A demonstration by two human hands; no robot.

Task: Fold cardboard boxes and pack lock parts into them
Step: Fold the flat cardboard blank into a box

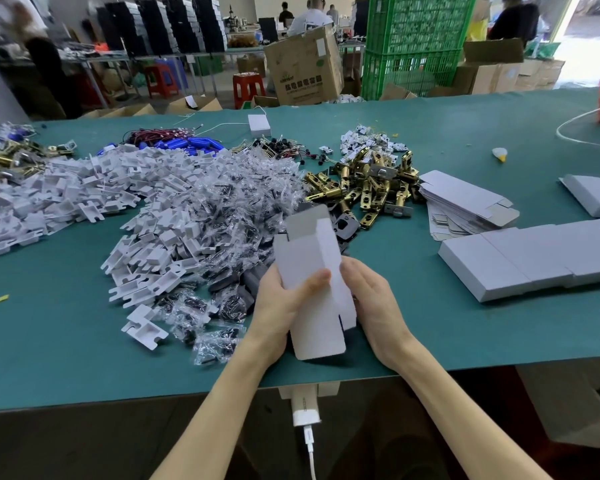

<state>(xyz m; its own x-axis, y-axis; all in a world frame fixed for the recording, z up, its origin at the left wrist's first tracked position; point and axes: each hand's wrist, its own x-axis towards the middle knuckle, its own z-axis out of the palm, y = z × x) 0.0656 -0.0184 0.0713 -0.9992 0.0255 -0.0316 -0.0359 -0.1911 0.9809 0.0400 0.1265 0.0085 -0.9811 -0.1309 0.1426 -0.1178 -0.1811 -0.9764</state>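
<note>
A small grey cardboard box [312, 271] stands opened into a tube above the green table [66, 348], its top and bottom flaps unfolded. My left hand [278, 306] grips its left side, thumb across the front face. My right hand [371, 303] holds its right side with the fingers behind it. Brass lock latches [368, 185] lie in a heap just beyond. A stack of flat box blanks [465, 202] sits to the right, with folded boxes [534, 258] in a row beside it.
White plastic inserts [84, 188] and clear bags of screws [229, 202] cover the table's left and middle. Blue cylinders and wires [187, 142] lie further back. A large carton [302, 67], green crates [413, 39], red stools and people stand beyond the table.
</note>
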